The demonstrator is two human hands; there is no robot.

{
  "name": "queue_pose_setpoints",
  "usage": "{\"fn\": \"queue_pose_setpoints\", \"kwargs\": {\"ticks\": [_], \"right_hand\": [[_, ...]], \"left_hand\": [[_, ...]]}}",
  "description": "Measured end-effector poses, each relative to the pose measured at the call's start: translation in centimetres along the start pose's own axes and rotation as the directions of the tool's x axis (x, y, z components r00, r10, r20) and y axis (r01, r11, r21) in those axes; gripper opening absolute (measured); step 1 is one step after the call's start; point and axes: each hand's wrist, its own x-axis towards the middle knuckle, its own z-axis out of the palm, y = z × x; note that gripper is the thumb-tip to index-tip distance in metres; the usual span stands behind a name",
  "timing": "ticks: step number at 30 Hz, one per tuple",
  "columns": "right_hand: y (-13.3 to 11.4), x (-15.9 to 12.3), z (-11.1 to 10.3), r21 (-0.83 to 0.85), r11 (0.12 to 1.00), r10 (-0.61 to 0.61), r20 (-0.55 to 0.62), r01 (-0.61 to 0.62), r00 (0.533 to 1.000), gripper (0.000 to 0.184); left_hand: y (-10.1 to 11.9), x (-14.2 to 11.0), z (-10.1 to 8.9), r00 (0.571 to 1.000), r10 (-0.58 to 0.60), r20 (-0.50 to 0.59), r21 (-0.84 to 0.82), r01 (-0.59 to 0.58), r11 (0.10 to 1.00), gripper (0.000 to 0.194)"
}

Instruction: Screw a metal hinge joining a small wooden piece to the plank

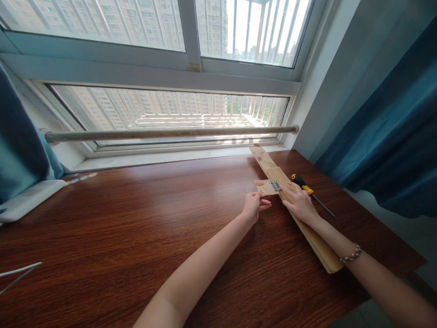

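A small wooden piece juts left from a long pale wooden board, which lies slantwise on the table. A small metal hinge sits where the two meet. My left hand pinches the near edge of the small piece between thumb and forefinger, its other fingers loosely curled. My right hand lies across the long board with fingers spread, fingertips close beside the hinge. Whether they touch the hinge I cannot tell. Just right of this hand lies a screwdriver with a black and yellow handle.
The brown wood-grain table reaches to the window sill. A horizontal rail crosses in front of the window. Blue curtains hang at both sides. A white cloth-like thing lies at the left edge, and a white cable nearer me.
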Motion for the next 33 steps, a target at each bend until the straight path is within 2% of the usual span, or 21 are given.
{"fn": "queue_pose_setpoints", "kwargs": {"ticks": [13,21,28,33], "right_hand": [[-0.1,0.4,-0.6,0.019,1.000,-0.013,-0.054,0.014,0.998,0.044],[-0.4,0.2,-0.7,0.058,0.998,0.025,-0.020,-0.023,0.999,0.042],[0.3,0.9,-0.2,0.122,0.992,-0.002,-0.008,0.003,1.000,0.047],[-0.9,-0.2,0.2,0.104,0.994,0.023,0.025,-0.025,0.999,0.047]], "left_hand": [[0.4,-0.4,0.2,0.999,0.028,0.028,-0.004,-0.028,1.000,0.023],[0.4,-0.5,-0.2,0.998,0.044,0.040,0.009,-0.045,0.999,0.023],[0.2,-0.2,-0.2,0.994,0.095,0.058,0.015,-0.096,0.995,0.025],[-0.1,-0.3,-1.2,0.990,0.134,0.052,0.036,-0.136,0.990,0.026]]}}
